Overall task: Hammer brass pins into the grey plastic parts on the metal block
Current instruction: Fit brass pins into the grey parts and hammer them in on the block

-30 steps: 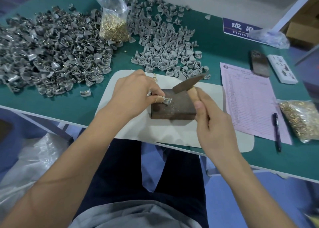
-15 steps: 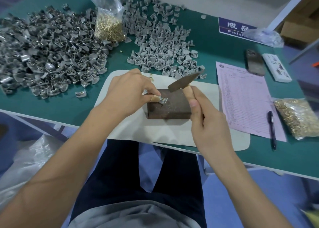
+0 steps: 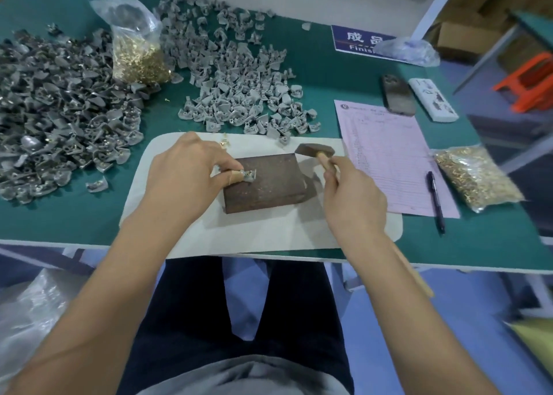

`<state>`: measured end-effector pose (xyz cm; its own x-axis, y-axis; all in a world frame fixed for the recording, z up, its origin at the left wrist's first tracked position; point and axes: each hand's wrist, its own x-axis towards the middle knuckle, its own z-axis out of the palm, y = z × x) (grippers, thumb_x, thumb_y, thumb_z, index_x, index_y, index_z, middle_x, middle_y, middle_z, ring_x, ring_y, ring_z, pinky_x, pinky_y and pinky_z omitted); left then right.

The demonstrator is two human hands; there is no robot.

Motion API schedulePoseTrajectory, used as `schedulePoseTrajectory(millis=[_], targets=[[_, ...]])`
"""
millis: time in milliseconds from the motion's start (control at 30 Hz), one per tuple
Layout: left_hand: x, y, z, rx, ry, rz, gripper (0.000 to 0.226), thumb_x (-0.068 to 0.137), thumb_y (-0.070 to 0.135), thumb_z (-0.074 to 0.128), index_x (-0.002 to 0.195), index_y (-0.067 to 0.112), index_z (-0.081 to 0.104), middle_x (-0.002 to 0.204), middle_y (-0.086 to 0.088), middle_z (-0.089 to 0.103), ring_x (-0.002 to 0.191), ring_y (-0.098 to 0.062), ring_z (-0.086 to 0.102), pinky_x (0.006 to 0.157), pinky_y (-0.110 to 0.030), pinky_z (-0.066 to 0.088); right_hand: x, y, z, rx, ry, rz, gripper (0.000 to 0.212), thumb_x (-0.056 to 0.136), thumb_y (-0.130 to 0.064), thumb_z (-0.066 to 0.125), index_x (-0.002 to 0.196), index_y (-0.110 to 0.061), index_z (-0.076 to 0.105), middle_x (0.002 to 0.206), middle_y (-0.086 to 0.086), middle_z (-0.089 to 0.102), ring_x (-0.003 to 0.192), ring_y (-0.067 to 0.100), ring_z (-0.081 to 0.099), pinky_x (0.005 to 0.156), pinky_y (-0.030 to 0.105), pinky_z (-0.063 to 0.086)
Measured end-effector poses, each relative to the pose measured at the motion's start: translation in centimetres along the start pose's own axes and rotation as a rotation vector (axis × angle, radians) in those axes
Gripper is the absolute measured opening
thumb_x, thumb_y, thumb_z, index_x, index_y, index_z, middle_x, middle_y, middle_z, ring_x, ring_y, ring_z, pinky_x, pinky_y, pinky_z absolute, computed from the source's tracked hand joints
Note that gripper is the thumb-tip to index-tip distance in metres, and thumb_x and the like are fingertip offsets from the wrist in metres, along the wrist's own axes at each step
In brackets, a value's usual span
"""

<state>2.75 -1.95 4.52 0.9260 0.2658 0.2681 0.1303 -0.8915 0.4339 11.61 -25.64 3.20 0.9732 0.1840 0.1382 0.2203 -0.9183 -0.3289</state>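
Lettering on the blue sign (image 3: 360, 40) at the far edge of the table (image 3: 329, 74) read "Finis" beneath white Chinese characters, the rest hidden by a crumpled clear bag (image 3: 404, 50). Print on the pink form (image 3: 389, 155) was too small to read. The left hand (image 3: 191, 167) had its fingers curled, a taped fingertip pinching a small grey plastic part (image 3: 250, 175) against the top of the metal block (image 3: 264, 182), near the block's left edge. The right hand (image 3: 353, 194) gripped the wooden handle of a hammer (image 3: 314, 150) just below its head; the dark head hung over the block's far right corner, well apart from the part. The block was dark, rust-brown, flat and rectangular, lying on a pale mat (image 3: 179, 224) with rounded corners. Loose grey parts lay in two heaps: a darker one (image 3: 59, 110) at left, a lighter one (image 3: 239, 80) behind the mat. Between them stood a clear bag of brass pins (image 3: 137, 56); a second bag of pins (image 3: 475, 176) lay at right beside a black pen (image 3: 435, 197).
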Motion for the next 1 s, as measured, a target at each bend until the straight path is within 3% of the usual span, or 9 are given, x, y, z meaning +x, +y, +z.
schedulePoseTrajectory(millis=[133, 233, 300, 400, 633, 800, 1000], targets=[[-0.3, -0.1, 0.3, -0.006, -0.002, -0.001, 0.003, 0.088, 0.045, 0.071, 0.086, 0.043, 0.073, 0.085, 0.021, 0.064, 0.094, -0.012, 0.047, 0.067, -0.034, 0.042, 0.1, -1.4, 0.8, -0.19, -0.006, 0.008, 0.029, 0.105, -0.028, 0.048, 0.131, -0.03, 0.061, 0.118, 0.007, 0.063, 0.11, 0.033, 0.049, 0.082, 0.042, 0.035], [-0.7, 0.2, 0.6, -0.031, 0.012, 0.004, 0.004, 0.09, 0.044, 0.069, 0.089, 0.041, 0.072, 0.088, 0.019, 0.064, 0.093, -0.013, 0.048, 0.064, -0.031, 0.041, 0.1, -3.5, 0.4, 0.06, 0.113, -0.211, 0.026, 0.102, -0.031, 0.052, 0.12, -0.025, 0.069, 0.114, 0.003, 0.066, 0.108, 0.032, 0.051, 0.09, 0.044, 0.04], [-1.1, 0.2, 0.6, -0.048, 0.037, -0.007, 0.004, 0.091, 0.042, 0.068, 0.092, 0.041, 0.071, 0.09, 0.018, 0.063, 0.093, -0.012, 0.047, 0.063, -0.03, 0.039, -0.3, -5.5, 0.3, 0.258, 0.084, -0.379, 0.023, 0.099, -0.033, 0.058, 0.114, -0.023, 0.073, 0.109, -0.002, 0.071, 0.103, 0.028, 0.055, 0.09, 0.046, 0.044], [-2.2, -0.8, 0.1, -0.059, 0.116, -0.032, 0.008, 0.091, 0.038, 0.068, 0.099, 0.038, 0.072, 0.092, 0.017, 0.063, 0.094, -0.01, 0.047, 0.064, -0.03, 0.041, -1.0, -8.5, 1.0, 0.253, 0.02, -0.538, 0.015, 0.093, -0.037, 0.068, 0.103, -0.03, 0.076, 0.099, -0.011, 0.072, 0.099, 0.022, 0.055, 0.085, 0.043, 0.041], [-6.5, -5.6, -2.1, -0.046, 0.217, -0.218, 0.007, 0.091, 0.045, 0.066, 0.092, 0.04, 0.071, 0.087, 0.017, 0.059, 0.092, -0.009, 0.049, 0.061, -0.031, 0.044, -2.2, -15.0, 3.9, 0.304, -0.14, -0.67, 0.008, 0.093, -0.031, 0.069, 0.098, -0.029, 0.075, 0.096, -0.013, 0.073, 0.099, 0.019, 0.055, 0.086, 0.04, 0.037], [-9.7, -9.1, -3.3, 0.058, 0.206, -0.359, 0.003, 0.088, 0.036, 0.072, 0.089, 0.038, 0.07, 0.085, 0.013, 0.059, 0.09, -0.012, 0.047, 0.056, -0.028, 0.036, -3.5, -19.5, 6.5, 0.255, -0.309, -0.757, 0.01, 0.096, -0.031, 0.064, 0.098, -0.032, 0.074, 0.097, -0.013, 0.073, 0.1, 0.019, 0.052, 0.089, 0.042, 0.041], [-11.5, -11.7, -3.8, 0.049, 0.215, -0.483, 0.014, 0.09, 0.035, 0.07, 0.105, 0.034, 0.071, 0.097, 0.015, 0.064, 0.101, -0.014, 0.053, 0.065, -0.031, 0.044, -4.5, -22.7, 8.8, 0.18, -0.31, -0.813, 0.013, 0.096, -0.032, 0.063, 0.102, -0.033, 0.074, 0.098, -0.012, 0.071, 0.1, 0.019, 0.051, 0.087, 0.038, 0.044]])
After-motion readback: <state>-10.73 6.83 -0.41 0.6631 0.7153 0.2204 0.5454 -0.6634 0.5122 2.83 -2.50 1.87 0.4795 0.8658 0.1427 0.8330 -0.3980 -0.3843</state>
